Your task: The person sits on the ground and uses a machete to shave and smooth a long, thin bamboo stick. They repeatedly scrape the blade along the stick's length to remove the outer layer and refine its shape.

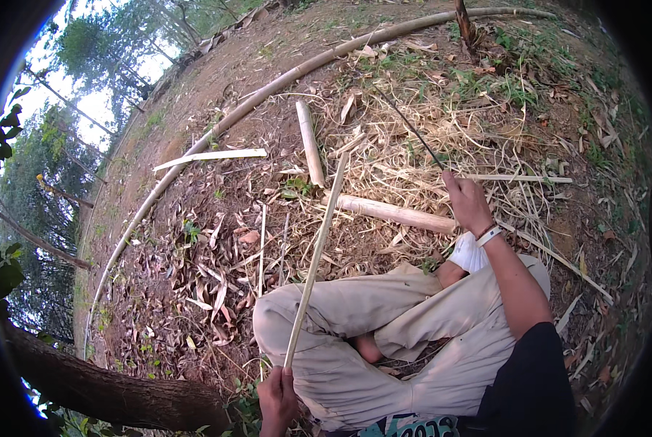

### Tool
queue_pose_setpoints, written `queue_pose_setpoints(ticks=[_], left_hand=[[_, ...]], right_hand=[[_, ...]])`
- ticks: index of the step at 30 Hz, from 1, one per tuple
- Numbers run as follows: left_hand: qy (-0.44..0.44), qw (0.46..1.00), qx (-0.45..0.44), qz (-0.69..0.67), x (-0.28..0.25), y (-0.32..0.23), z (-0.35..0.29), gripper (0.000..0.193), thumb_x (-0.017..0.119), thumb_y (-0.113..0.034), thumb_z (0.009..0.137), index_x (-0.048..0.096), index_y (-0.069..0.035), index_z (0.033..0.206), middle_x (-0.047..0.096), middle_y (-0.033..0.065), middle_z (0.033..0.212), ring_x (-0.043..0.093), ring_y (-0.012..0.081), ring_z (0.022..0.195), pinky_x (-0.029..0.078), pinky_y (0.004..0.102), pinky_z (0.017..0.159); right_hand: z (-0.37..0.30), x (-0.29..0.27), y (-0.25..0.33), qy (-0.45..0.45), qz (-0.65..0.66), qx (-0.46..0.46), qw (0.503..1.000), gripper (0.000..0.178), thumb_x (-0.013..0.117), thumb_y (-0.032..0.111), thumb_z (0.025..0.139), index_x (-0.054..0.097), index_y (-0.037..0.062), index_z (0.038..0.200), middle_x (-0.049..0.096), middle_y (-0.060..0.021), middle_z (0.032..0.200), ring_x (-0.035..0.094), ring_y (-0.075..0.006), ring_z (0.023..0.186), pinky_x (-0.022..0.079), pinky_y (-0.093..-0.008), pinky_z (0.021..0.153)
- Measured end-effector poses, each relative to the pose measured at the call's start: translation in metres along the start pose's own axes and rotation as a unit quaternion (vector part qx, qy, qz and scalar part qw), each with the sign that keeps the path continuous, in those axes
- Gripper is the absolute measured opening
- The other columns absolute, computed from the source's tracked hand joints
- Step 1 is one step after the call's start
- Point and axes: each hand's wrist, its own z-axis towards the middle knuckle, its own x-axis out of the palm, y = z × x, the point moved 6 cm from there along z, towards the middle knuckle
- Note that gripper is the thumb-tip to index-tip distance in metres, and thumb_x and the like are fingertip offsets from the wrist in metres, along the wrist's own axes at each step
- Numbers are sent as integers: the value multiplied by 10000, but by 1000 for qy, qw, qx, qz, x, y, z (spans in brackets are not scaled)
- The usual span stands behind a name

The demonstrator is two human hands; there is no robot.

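My left hand, low in the head view beside my left knee, is closed around the bottom end of a long pale bamboo strip. The strip rises at a slant past the knee, its upper end over the shavings. On the right, my right hand is wrapped round the handle of a knife, and the thin dark blade points up and to the left. The handle itself is hidden in the fist. Blade and strip are apart. A round bamboo piece lies on the ground just left of my right hand.
Curly bamboo shavings cover the ground ahead. Another short bamboo piece and a split strip lie farther left. A long bamboo pole arcs across the back. A thick tree trunk crosses the lower left.
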Motion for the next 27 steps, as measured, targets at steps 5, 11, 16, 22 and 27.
queue_pose_setpoints(ticks=[5, 11, 16, 22, 27], left_hand=[[175, 902, -166, -359, 22, -22, 14, 414, 430, -306, 1036, 680, 22, 1004, 473, -17, 615, 380, 84, 562, 309, 236, 545], [211, 866, -170, -421, 54, -39, 30, 294, 520, -235, 1009, 666, 20, 1014, 527, 13, 671, 448, 88, 587, 392, 250, 585], [179, 893, -121, -394, 60, -71, 80, 225, 562, -205, 989, 637, 6, 988, 533, 1, 706, 459, 76, 616, 406, 231, 590], [168, 882, -97, -429, 56, -113, 118, 103, 617, -89, 921, 612, 1, 970, 553, 17, 738, 476, 87, 629, 394, 249, 574], [153, 866, -48, -473, 55, -125, 122, 117, 602, -51, 918, 619, 26, 1004, 564, 31, 758, 464, 88, 621, 371, 240, 554]], right_hand=[[-29, 14, 44, 20, 114, -83, 990, 634, 454, 499, 991, 515, -7, 615, 441, -112, 484, 436, -239, 474, 352, -387, 513], [-63, 10, 70, 49, 75, -200, 976, 555, 508, 494, 962, 559, 12, 691, 475, -130, 521, 509, -278, 475, 382, -389, 495], [-107, 30, 100, 70, -53, -394, 915, 540, 561, 556, 909, 568, 69, 676, 559, -115, 548, 588, -306, 495, 441, -414, 483], [-133, 53, 98, 105, -49, -431, 895, 588, 562, 615, 881, 561, 66, 671, 571, -104, 553, 603, -267, 470, 469, -346, 457], [-131, 50, 100, 80, -47, -433, 896, 584, 550, 606, 893, 564, 63, 680, 571, -98, 554, 608, -268, 482, 467, -360, 460]])
